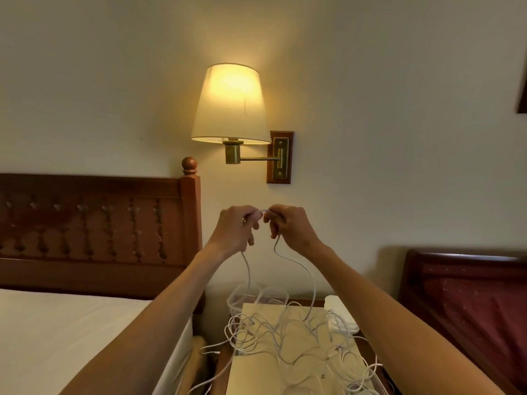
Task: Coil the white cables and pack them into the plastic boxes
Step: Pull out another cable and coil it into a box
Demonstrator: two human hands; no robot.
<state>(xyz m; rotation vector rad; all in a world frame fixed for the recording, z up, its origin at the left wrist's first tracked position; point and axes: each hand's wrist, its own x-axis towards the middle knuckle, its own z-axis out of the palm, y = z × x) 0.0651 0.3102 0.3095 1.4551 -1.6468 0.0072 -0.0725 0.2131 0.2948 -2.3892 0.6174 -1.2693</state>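
My left hand [235, 228] and my right hand [291, 225] are raised in front of the wall, close together, each pinching the same white cable [306, 273]. A short bend of it bridges the fingertips. Its two strands hang down from the hands to a tangled pile of white cables [288, 337] on the pale tabletop [256, 374]. Clear plastic boxes [238, 299] stand at the table's far edge, partly hidden behind the hanging strands.
A lit wall lamp [231, 105] hangs above my hands. A bed with a wooden headboard [97, 220] lies to the left, a dark red headboard [467, 295] to the right. White folded items [339, 313] sit at the table's right side. Some cables trail off the table's left edge.
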